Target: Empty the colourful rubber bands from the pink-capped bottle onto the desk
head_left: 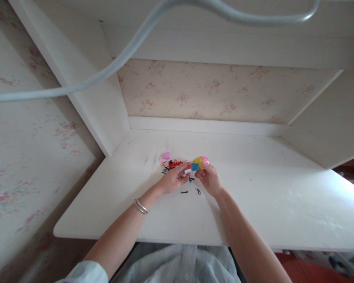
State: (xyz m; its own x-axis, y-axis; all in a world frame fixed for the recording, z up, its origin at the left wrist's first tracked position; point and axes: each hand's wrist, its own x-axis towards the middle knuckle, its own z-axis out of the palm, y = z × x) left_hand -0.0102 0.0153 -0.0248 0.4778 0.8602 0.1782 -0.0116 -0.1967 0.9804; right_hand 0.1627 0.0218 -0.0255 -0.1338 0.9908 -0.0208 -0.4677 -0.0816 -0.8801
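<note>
A small clear container, filled with pink, yellow and blue layers that look like small elastic bands, is held up above the desk between my hands. My right hand grips its pink and yellow end from the right, thumb and fingers closed on it. From the left, my left hand closes around the other end, where a white patch shows. A pile of red and black elastic bands lies just behind my left hand, partly hidden by it. Beside the pile is a pink cap.
Loose black bands and another black loop lie in front of my hands on the white desk. Side panels and an overhead shelf enclose the desk. A pale cable crosses the upper view.
</note>
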